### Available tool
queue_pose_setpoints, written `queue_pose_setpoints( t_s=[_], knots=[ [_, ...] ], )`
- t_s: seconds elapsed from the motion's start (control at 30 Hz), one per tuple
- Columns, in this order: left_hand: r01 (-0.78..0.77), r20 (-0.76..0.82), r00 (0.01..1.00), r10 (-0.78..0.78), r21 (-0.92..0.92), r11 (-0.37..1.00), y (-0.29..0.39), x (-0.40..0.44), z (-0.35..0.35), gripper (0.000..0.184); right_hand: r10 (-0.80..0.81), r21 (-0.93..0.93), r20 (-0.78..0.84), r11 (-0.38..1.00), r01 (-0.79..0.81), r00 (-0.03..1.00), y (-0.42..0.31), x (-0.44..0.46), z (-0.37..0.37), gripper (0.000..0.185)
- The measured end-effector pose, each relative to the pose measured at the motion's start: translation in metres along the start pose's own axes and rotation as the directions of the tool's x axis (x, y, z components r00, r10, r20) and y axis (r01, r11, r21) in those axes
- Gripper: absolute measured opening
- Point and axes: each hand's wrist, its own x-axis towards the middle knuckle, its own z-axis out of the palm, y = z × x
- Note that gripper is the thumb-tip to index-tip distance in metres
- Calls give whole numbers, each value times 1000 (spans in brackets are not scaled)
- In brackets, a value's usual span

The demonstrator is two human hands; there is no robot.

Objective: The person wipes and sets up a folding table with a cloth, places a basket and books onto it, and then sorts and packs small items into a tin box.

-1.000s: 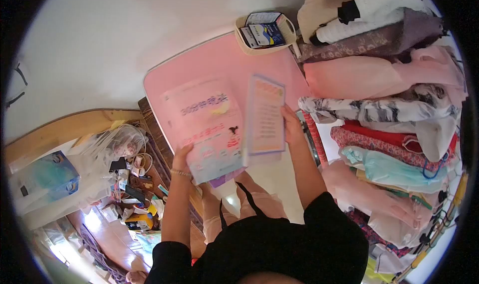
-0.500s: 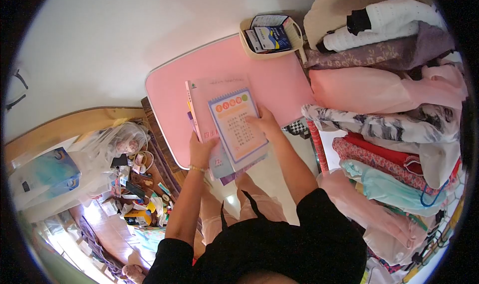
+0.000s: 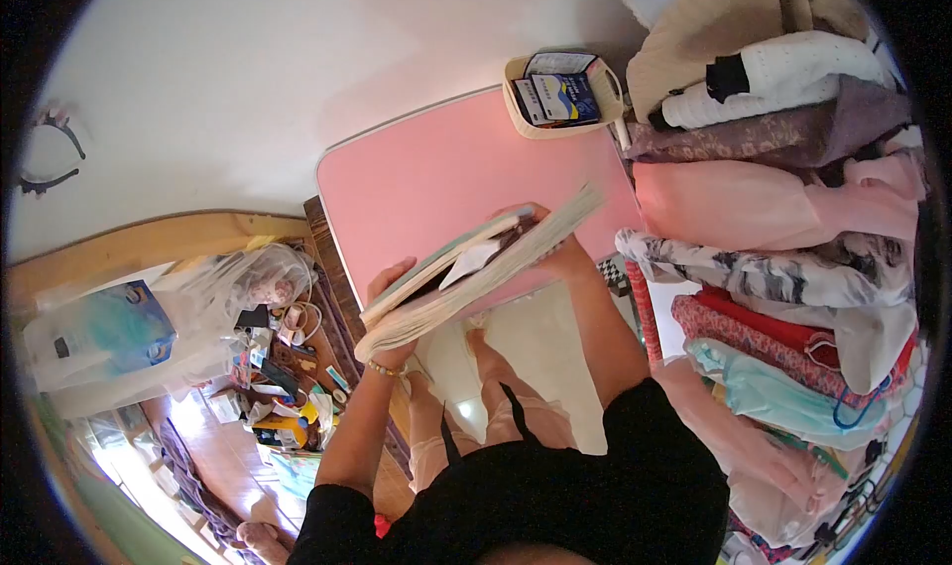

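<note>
Both hands hold a stack of books (image 3: pixel 488 285) between them, tilted so that their page edges face up at me. The stack gapes in the middle, with a white piece of paper (image 3: pixel 470 263) showing in the gap. My left hand (image 3: pixel 395 355) grips the near left end, its fingers partly behind the books. At the far right end, my right hand (image 3: pixel 567 255) is closed around the stack. The covers are turned out of sight. Below and behind the books is a pink tabletop (image 3: pixel 416 183).
A cream basket (image 3: pixel 526 126) with boxes or booklets (image 3: pixel 565 99) stands at the table's back corner. Hanging clothes (image 3: pixel 773 203) crowd the right side. On the left are a plastic-wrapped box (image 3: pixel 129 327) and a cluttered shelf (image 3: pixel 288 386). A headband (image 3: pixel 69 148) hangs on the wall.
The stack has turned from covers facing me to page edges facing me, and its books have parted. The spiral notepad on top no longer shows its front. The view has shifted slightly.
</note>
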Motion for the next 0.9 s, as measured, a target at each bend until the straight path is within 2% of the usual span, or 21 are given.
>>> queue_pose_setpoints(
  t_s=[0.03,0.07,0.1,0.13,0.23,0.27,0.37,0.4,0.47,0.5,0.53,0.63,0.67,0.73,0.77,0.83,0.9],
  knots=[
    [-115,79,992,96,290,950,-10,4,-8,54,15,-61,22,998,-13,1000,-1,1,2,63],
    [68,-38,997,-61,226,972,-42,-6,-20,56,31,-122,41,992,-26,999,-4,1,7,63],
    [69,-13,998,-69,376,924,-43,-10,-24,52,47,-183,58,982,-36,997,-5,0,10,64],
    [59,11,997,-76,517,854,-43,-15,-28,47,150,-263,52,956,-131,987,12,0,4,68],
    [22,-49,999,6,543,840,-49,-12,-27,30,113,-221,-91,966,-131,989,16,-7,16,66],
    [-155,124,988,93,758,633,-52,-8,-32,17,107,-213,-142,968,-136,984,26,-4,15,63],
    [116,-166,985,-53,396,911,-36,10,-5,16,115,-245,-166,957,-154,979,25,12,14,62],
    [-23,-106,990,91,518,855,-40,16,-6,17,57,-330,-184,937,-116,981,17,11,14,61],
    [133,-132,987,-88,384,914,-11,31,8,20,-57,-490,-204,870,-52,977,-3,6,16,59],
    [223,-138,972,-188,315,923,-1,33,13,22,-45,-466,-210,883,-59,977,-8,2,15,57],
    [169,-19,984,-175,386,907,-21,32,-1,33,-35,-440,-216,895,-65,976,-12,-2,13,56],
    [349,-97,937,-336,284,893,-34,33,19,41,55,-331,-244,934,-136,968,-9,-7,2,51],
    [386,-132,922,-364,367,846,-41,35,25,48,99,-286,-253,942,-173,962,0,-7,-4,49],
    [221,-144,974,-173,469,855,-75,36,22,50,208,-142,-247,958,-248,946,22,-9,-17,49],
    [231,-132,973,-191,457,859,-85,35,16,50,265,-68,-236,955,-288,935,34,-10,-25,48],
    [250,-108,968,-226,434,866,-68,41,22,50,266,-114,-285,945,-308,921,56,-10,-38,47],
    [425,-32,904,-427,182,887,-24,44,29,45,259,-114,-315,945,-307,913,66,-13,-44,46]
  ],
)
